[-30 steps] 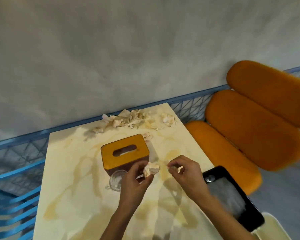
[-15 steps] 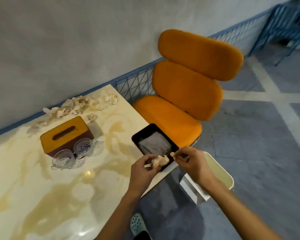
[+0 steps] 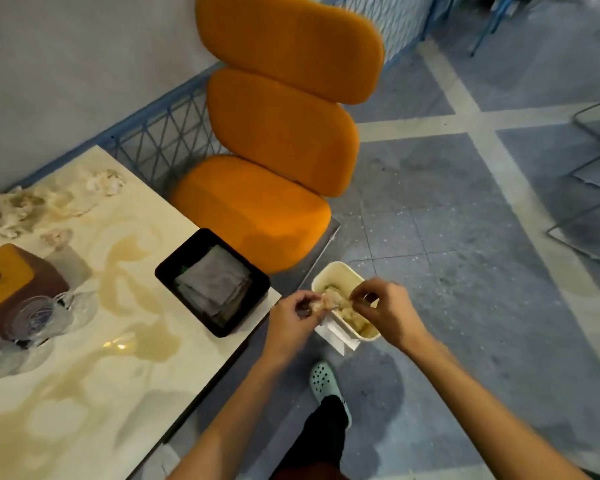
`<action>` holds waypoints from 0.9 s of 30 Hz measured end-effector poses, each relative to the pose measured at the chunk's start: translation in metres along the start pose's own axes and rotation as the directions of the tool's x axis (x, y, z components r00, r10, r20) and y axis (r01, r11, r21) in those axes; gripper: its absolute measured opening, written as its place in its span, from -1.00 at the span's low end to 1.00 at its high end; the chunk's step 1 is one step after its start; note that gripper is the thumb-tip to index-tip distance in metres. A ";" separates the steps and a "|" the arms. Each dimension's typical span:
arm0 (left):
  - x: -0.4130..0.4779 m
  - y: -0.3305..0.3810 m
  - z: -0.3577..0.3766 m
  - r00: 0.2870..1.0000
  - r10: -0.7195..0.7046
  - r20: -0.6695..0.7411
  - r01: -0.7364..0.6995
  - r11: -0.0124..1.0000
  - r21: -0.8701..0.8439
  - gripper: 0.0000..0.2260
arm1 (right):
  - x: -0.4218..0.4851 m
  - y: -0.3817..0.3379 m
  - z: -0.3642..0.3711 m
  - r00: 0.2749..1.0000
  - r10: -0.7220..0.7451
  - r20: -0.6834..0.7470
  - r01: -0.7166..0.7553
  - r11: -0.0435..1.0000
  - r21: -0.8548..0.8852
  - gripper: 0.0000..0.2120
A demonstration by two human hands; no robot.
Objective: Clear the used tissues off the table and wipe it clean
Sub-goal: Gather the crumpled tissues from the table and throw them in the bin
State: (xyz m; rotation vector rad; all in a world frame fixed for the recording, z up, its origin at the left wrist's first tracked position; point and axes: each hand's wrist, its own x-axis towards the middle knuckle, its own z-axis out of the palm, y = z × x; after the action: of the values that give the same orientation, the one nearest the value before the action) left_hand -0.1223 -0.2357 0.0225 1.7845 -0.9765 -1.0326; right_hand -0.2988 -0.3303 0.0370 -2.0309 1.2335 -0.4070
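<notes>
Now | left hand (image 3: 293, 318) pinches tissue wad (image 3: 323, 302) | right hand (image 3: 387, 313) pinches scrap (image 3: 351, 301) | over bin (image 3: 338, 270)

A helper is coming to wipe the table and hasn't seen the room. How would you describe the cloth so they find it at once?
Beside the orange chair stands a marbled table. On its corner nearest the chair seat sits a black tray, and the cloth lies in it. Unlike the pale crumpled tissues by the wall, it is grey and folded flat.
</notes>
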 end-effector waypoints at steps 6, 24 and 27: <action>0.047 -0.028 0.050 0.996 -0.087 -0.004 0.087 0.995 0.038 -0.80 | 0.021 0.058 -0.004 0.979 0.192 0.073 -0.194 0.981 0.016 -0.89; 0.200 -0.160 0.162 0.962 -0.261 0.086 0.226 0.929 0.295 -0.71 | 0.109 0.250 0.090 0.890 0.210 0.405 -0.170 0.977 -0.132 -0.65; 0.206 -0.179 0.179 0.967 -0.236 0.094 0.192 0.922 0.337 -0.69 | 0.110 0.271 0.104 0.874 0.195 0.444 -0.146 0.979 -0.142 -0.60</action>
State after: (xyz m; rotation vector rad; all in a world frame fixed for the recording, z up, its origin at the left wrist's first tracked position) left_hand -0.1737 -0.4065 -0.2511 2.1555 -1.1022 -1.1929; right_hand -0.3569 -0.4604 -0.2388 -1.9311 1.1365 0.2208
